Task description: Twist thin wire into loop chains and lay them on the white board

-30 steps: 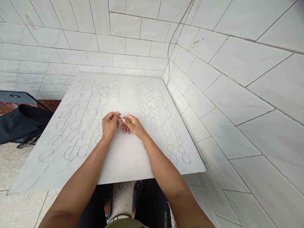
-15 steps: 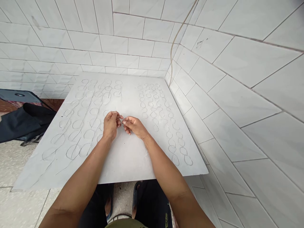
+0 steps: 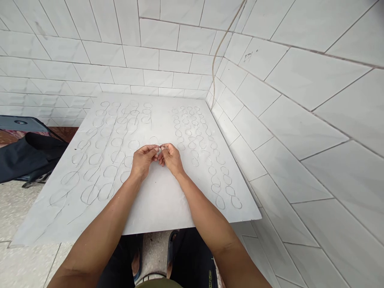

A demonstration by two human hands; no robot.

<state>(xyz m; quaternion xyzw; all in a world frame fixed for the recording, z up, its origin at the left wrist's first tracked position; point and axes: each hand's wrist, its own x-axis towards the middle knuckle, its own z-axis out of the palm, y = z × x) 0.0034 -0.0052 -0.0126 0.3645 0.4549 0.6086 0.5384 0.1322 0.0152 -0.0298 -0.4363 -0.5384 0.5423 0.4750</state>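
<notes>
Both hands meet above the middle of a white board [image 3: 156, 208]. My left hand [image 3: 143, 160] is closed in a pinch, thumb against forefinger, on a thin wire [image 3: 154, 138] that shows as a faint loop just past the fingertips. Touching or nearly touching it, my right hand [image 3: 171, 158] pinches the same spot, its other fingers curled under. The wire's ends are hidden between the fingers. To the left lie rows of separate wire rings [image 3: 89, 195], some with long loose strands. Chains of joined wire loops [image 3: 235, 202] lie on the right.
White tiled walls [image 3: 312, 124] border the board at the back and right. A beige cable [image 3: 213, 68] runs down the corner. Dark cloth [image 3: 27, 156] hangs over a folding chair [image 3: 21, 122] at the left. My legs and sandals are below the near edge.
My hands have drawn together, the left moving slightly right and its fingertips turning toward the right hand's. A faint loop now shows beyond them. The view has shifted slightly.
</notes>
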